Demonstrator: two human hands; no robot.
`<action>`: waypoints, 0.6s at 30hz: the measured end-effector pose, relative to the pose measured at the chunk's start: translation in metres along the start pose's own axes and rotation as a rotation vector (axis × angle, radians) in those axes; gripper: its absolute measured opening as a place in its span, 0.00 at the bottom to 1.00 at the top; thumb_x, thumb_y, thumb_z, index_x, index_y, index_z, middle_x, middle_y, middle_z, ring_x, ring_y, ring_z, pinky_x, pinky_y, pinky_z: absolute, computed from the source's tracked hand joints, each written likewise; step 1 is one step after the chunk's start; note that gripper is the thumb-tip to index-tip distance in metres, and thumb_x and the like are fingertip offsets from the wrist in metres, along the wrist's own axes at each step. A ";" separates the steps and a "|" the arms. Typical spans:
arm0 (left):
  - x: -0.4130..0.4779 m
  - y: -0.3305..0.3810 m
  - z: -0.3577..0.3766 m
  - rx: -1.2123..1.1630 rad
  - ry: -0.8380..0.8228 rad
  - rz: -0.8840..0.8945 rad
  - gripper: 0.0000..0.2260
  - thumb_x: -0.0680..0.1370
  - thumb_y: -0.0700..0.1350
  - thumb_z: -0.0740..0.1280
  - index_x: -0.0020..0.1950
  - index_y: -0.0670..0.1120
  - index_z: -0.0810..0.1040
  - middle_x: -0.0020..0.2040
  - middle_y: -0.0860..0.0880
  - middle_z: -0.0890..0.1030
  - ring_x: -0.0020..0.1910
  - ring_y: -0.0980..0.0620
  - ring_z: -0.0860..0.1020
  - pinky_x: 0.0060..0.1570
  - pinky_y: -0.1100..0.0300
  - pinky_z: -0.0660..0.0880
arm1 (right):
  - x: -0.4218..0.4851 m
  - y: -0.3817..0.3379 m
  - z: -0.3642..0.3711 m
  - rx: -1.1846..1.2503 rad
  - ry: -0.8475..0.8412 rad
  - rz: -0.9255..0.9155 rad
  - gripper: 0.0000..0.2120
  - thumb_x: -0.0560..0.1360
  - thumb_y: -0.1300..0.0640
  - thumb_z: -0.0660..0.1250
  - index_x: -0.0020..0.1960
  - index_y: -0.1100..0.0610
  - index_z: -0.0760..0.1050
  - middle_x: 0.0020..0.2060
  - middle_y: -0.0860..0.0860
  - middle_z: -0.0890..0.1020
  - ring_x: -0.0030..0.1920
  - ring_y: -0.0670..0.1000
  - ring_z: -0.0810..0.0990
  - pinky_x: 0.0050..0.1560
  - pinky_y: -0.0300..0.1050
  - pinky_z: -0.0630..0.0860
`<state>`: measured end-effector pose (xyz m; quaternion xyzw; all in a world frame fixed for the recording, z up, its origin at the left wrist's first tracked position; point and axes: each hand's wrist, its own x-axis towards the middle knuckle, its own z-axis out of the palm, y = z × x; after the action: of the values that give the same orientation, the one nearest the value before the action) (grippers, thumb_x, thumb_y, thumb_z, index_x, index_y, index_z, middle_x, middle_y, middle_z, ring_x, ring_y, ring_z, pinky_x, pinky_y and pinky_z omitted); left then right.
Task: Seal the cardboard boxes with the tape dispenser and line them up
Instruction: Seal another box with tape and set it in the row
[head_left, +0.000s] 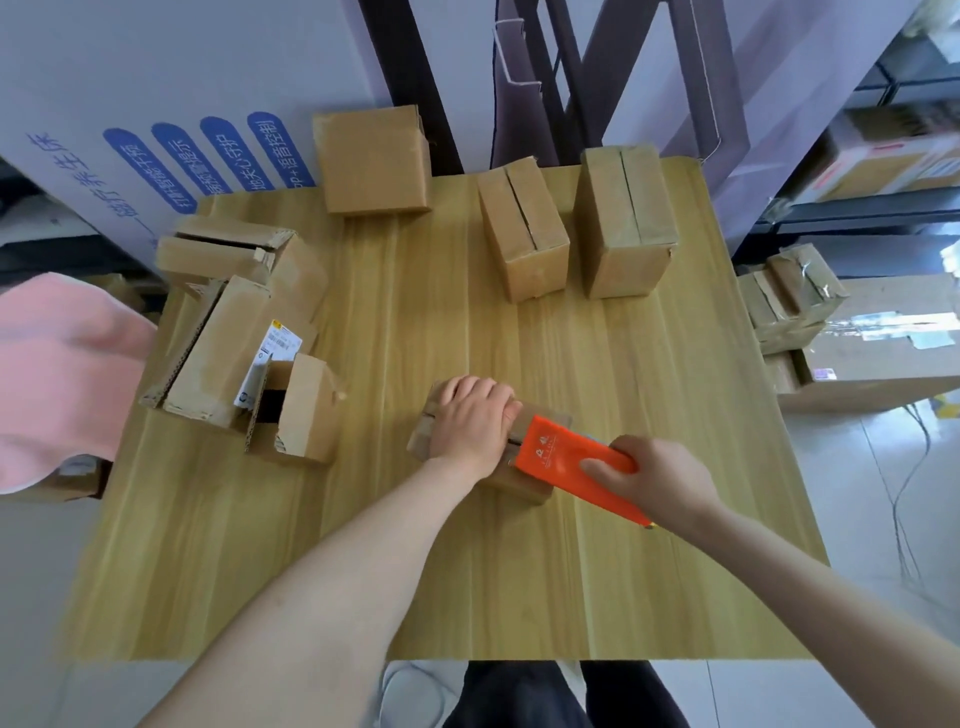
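Two grips meet on a small cardboard box (422, 439) near the front of the counter (363, 571). The left grip (470, 423) curls over its top, holding it, and the right grip (654, 478) clasps the orange tape dispenser (561, 457) lying on it.

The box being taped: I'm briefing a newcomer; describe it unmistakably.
Find the near middle of the wooden table. The small cardboard box there lies under the left hand, with the right hand holding the orange tape dispenser on it. Other boxes lie untouched.
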<state>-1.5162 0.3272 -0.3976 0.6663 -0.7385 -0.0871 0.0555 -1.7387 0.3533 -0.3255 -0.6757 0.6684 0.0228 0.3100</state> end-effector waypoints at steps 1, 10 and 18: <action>0.000 0.000 0.000 0.002 -0.001 -0.002 0.18 0.82 0.55 0.47 0.52 0.52 0.75 0.50 0.54 0.77 0.54 0.50 0.72 0.65 0.55 0.60 | 0.002 0.004 -0.004 0.023 -0.015 -0.014 0.15 0.73 0.37 0.64 0.42 0.48 0.77 0.33 0.45 0.79 0.36 0.49 0.78 0.30 0.40 0.68; -0.002 0.001 -0.001 0.022 -0.009 -0.021 0.18 0.82 0.54 0.47 0.52 0.52 0.75 0.50 0.55 0.77 0.53 0.51 0.72 0.64 0.55 0.59 | -0.006 0.079 -0.024 0.151 -0.109 0.004 0.16 0.73 0.43 0.69 0.31 0.50 0.73 0.25 0.47 0.76 0.28 0.47 0.75 0.28 0.41 0.67; -0.003 0.006 -0.003 0.042 -0.004 -0.048 0.17 0.82 0.54 0.47 0.51 0.52 0.75 0.50 0.55 0.77 0.53 0.51 0.72 0.65 0.55 0.59 | 0.017 0.045 -0.012 -0.192 -0.138 0.039 0.21 0.72 0.34 0.61 0.42 0.51 0.78 0.34 0.46 0.79 0.37 0.50 0.78 0.31 0.40 0.67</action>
<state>-1.5208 0.3304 -0.3936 0.6846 -0.7242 -0.0741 0.0377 -1.7830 0.3368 -0.3405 -0.6861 0.6531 0.1393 0.2888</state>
